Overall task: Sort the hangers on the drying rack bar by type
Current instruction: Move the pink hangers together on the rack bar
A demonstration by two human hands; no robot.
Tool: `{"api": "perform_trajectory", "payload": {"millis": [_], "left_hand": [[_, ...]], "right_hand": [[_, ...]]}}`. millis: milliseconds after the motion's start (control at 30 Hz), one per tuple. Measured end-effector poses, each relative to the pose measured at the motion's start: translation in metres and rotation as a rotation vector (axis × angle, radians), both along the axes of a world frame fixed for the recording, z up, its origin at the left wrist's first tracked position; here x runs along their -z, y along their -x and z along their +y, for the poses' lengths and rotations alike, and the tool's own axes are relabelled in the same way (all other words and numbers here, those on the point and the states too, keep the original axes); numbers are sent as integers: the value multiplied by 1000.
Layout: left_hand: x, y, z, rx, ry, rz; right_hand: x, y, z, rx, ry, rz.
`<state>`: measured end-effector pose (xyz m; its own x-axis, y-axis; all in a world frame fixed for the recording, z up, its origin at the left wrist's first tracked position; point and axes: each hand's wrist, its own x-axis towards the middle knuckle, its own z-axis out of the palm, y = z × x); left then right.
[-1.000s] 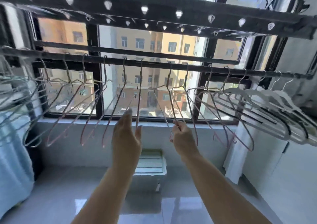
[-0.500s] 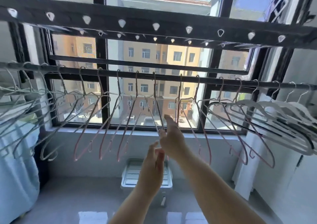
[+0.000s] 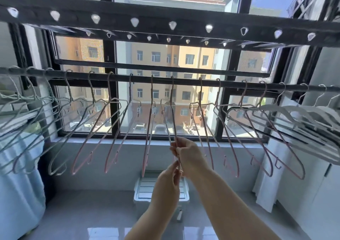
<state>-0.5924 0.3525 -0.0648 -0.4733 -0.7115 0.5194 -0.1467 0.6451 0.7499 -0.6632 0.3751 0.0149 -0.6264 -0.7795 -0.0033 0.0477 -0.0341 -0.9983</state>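
A dark drying rack bar (image 3: 184,81) runs across in front of the window. Several thin pink wire hangers (image 3: 114,129) hang along its middle, pale grey-green wire hangers (image 3: 27,114) crowd its left end, and broad white plastic hangers (image 3: 303,118) crowd its right end. One pink hanger (image 3: 173,111) hangs at the centre. My right hand (image 3: 189,157) pinches its lower wires, and my left hand (image 3: 168,186), just below, pinches the same hanger's lower end.
A second, upper rail with clip holes (image 3: 171,25) runs overhead. A white plastic step stool (image 3: 147,188) stands on the glossy floor under my hands. Light blue fabric (image 3: 16,184) hangs at the left, and a white cabinet (image 3: 312,193) stands at the right.
My left hand moved right from the pink hangers on the left and came up under my right hand. Both hands now pinch the centre pink hanger. The camera tilted upward.
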Motion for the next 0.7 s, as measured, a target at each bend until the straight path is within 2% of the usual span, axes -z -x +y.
{"api": "perform_trajectory", "payload": {"millis": [167, 500, 700], "left_hand": [[9, -7, -2, -12, -3, 9], [5, -12, -4, 15, 23, 25], [17, -14, -5, -19, -28, 62]], "right_hand": [[12, -6, -4, 25, 53, -79], [12, -13, -9, 66, 23, 28], [2, -25, 4, 59, -40, 387]]}}
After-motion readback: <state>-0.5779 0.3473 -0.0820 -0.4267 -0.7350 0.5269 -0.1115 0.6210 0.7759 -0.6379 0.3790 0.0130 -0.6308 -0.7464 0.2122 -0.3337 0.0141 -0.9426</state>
